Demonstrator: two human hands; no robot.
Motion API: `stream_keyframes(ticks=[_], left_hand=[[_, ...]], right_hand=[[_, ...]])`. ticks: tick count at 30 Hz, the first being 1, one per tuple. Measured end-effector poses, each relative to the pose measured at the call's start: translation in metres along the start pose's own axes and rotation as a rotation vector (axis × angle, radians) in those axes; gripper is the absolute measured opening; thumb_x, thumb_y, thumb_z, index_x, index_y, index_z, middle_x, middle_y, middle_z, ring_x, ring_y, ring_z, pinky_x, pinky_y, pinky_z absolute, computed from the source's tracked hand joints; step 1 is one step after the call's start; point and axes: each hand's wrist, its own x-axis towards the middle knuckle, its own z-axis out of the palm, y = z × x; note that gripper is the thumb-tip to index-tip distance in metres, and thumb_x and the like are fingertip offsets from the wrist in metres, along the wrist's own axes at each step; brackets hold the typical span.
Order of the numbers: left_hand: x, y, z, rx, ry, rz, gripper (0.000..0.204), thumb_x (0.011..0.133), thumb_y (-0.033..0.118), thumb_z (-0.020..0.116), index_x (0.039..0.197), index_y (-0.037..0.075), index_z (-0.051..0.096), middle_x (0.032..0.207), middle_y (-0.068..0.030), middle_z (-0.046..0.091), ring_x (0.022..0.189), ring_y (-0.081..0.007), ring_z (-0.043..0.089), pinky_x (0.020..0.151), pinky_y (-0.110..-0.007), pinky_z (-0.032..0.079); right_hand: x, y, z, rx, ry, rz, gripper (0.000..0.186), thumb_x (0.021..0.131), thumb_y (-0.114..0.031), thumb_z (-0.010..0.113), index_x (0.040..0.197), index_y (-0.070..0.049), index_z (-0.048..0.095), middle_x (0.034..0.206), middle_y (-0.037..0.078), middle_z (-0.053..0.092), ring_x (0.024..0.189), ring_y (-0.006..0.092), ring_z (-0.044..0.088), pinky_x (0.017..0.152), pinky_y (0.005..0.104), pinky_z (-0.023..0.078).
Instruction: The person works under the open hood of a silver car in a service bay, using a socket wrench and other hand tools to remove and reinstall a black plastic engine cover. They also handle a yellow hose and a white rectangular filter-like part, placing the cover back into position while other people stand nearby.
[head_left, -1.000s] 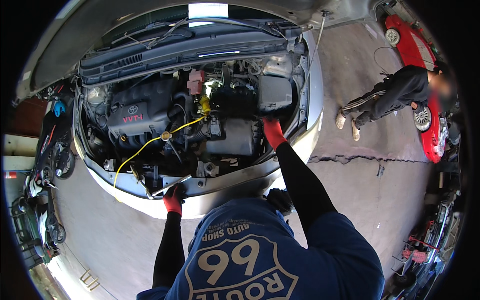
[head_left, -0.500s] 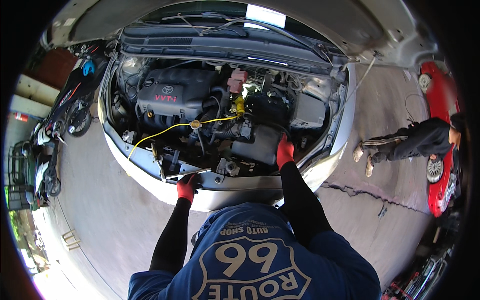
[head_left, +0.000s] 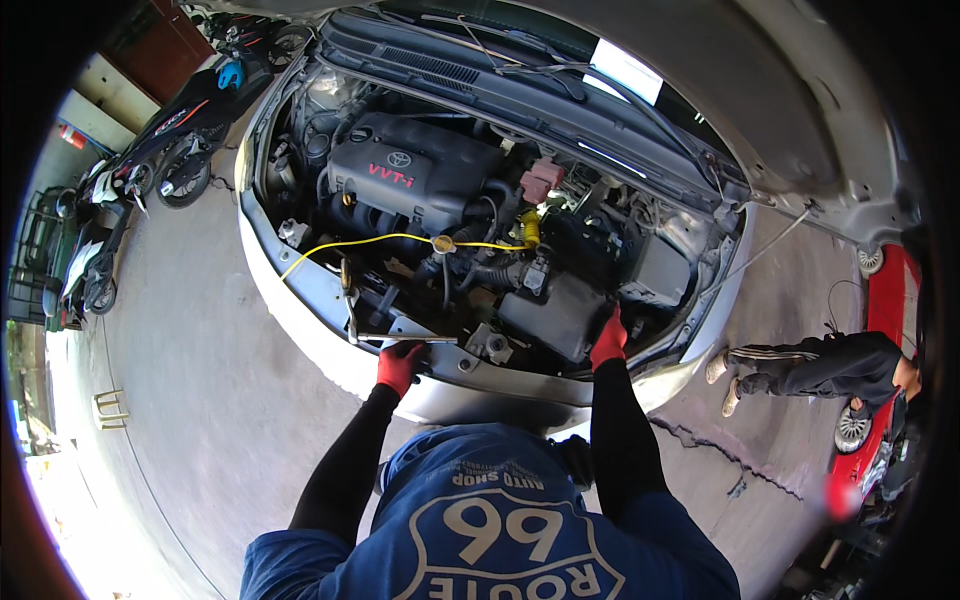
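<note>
My left hand (head_left: 398,368) in a red glove is at the front body panel, its fingers curled just under a long metal wrench-like bar (head_left: 420,338); what they grip is hidden. My right hand (head_left: 608,340), also red-gloved, reaches to the right edge of a black airbox (head_left: 545,322), fingertips curled at its side and partly hidden. A yellow line (head_left: 350,239) crosses the engine bay past a round cap (head_left: 443,244) to a yellow fitting (head_left: 530,230). The black engine cover (head_left: 385,185) lies behind, the battery (head_left: 655,270) right of the airbox.
The raised hood (head_left: 840,110) hangs over the upper right on a prop rod (head_left: 760,255). Motorbikes (head_left: 180,125) stand at the left. A co-worker's dark-clothed legs (head_left: 800,365) are beside a red car (head_left: 885,290) at the right, near cracked concrete (head_left: 700,445).
My view has turned, shifting the engine bay right and down in the picture. Both hands stay at the front of the bay, the right one at the airbox's side, the left by the bar.
</note>
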Motion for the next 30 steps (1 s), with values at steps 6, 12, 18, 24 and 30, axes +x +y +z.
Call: stream_keyframes(ticks=[6,12,18,24,30], left_hand=[[-0.004,0.005,-0.001,0.044,-0.030,0.049,0.025,0.098,0.016,0.060,0.113,-0.002,0.069,0.090,-0.0087,0.074,0.065,-0.0128,0.068,0.046,-0.025,0.048],[-0.004,0.004,-0.005,0.087,-0.030,0.112,0.026,0.097,0.020,0.062,0.111,0.000,0.071,0.092,-0.0091,0.075,0.071,-0.0123,0.067,0.051,-0.028,0.049],[-0.021,0.033,0.013,0.325,0.102,0.183,0.029,0.094,0.026,0.066,0.106,0.001,0.071,0.091,-0.0136,0.075,0.077,-0.0199,0.071,0.069,-0.034,0.054],[-0.019,0.071,0.089,0.607,0.104,0.587,0.052,0.084,0.043,0.072,0.119,0.005,0.065,0.114,-0.0177,0.067,0.103,-0.0315,0.067,0.087,-0.042,0.053],[0.055,0.086,0.156,0.869,-0.225,0.159,0.083,0.077,0.073,0.063,0.124,0.005,0.064,0.124,-0.0165,0.066,0.113,-0.0335,0.064,0.093,-0.041,0.052]], right_hand=[[-0.026,-0.013,-0.024,0.235,-0.300,-0.204,0.057,0.095,-0.040,0.065,0.135,-0.001,0.057,0.132,0.007,0.062,0.118,0.0197,0.058,0.100,0.0321,0.043],[-0.039,-0.020,-0.027,0.100,-0.249,-0.215,0.054,0.095,-0.036,0.065,0.136,-0.002,0.057,0.133,0.005,0.060,0.120,0.0182,0.056,0.102,0.0332,0.042],[-0.037,-0.014,-0.023,0.138,-0.345,-0.262,0.059,0.096,-0.042,0.062,0.140,-0.004,0.054,0.137,0.005,0.057,0.124,0.0180,0.053,0.106,0.0345,0.039],[-0.023,-0.017,-0.029,0.083,-0.295,-0.123,0.063,0.095,-0.049,0.061,0.137,-0.003,0.055,0.134,0.006,0.060,0.119,0.0195,0.057,0.103,0.0341,0.042],[0.000,-0.019,-0.043,0.121,-0.510,-0.018,0.068,0.098,-0.053,0.055,0.142,-0.002,0.050,0.143,0.008,0.055,0.128,0.0241,0.053,0.110,0.0362,0.039]])
